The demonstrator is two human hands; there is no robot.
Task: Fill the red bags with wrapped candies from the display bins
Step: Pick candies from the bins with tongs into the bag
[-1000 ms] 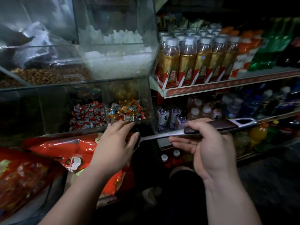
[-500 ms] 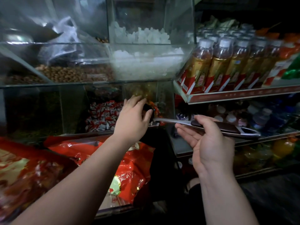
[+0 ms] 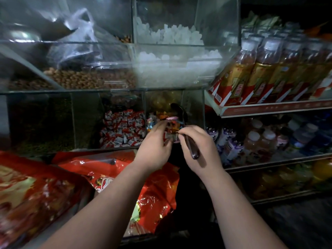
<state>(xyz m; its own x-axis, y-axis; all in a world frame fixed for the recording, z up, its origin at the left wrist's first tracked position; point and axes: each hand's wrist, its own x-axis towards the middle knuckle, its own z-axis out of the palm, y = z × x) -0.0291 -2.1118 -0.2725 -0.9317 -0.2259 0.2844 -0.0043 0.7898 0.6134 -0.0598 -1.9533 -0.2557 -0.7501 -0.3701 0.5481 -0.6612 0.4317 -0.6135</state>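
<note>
Both hands are close together at the mouth of the lower right bin (image 3: pixel 194 108), nearly touching. The right hand (image 3: pixel 199 148) is clamped round the dark handle of a ladle (image 3: pixel 193 150), whose bowl stands up behind the fingers, above the candies. The left hand (image 3: pixel 154 146) curls round a small pink-rimmed cup (image 3: pixel 172 119); the cup is blurred and mostly hidden by both hands, though coloured wrappers show inside it.

The mixed wrapped candies (image 3: pixel 158 115) lie in that bin, behind the hands; just to the left, past a glass divider, a second bin holds red-and-white wrapped candies (image 3: pixel 124 128). The upper tier of glass bins juts forward over the lower ones and shades them. It holds peanuts (image 3: pixel 86 79), white sugar lumps (image 3: pixel 172 35), a crumpled clear plastic bag (image 3: pixel 79 31) and, at far left, a metal scoop (image 3: pixel 23 35).

A red bag (image 3: pixel 115 168) lies just below the candy bins, partly covered by the left forearm, which crosses over it; a second red bag (image 3: pixel 36 191) lies beside it at the left edge, blurred. I cannot tell how full either one is.

To the right, close against the bins, an upper shelf (image 3: pixel 269 107) carries rows of amber drink bottles (image 3: pixel 251 74) with white caps; the lower shelf (image 3: pixel 280 159) carries smaller bottles (image 3: pixel 255 141), dim and hard to read.
</note>
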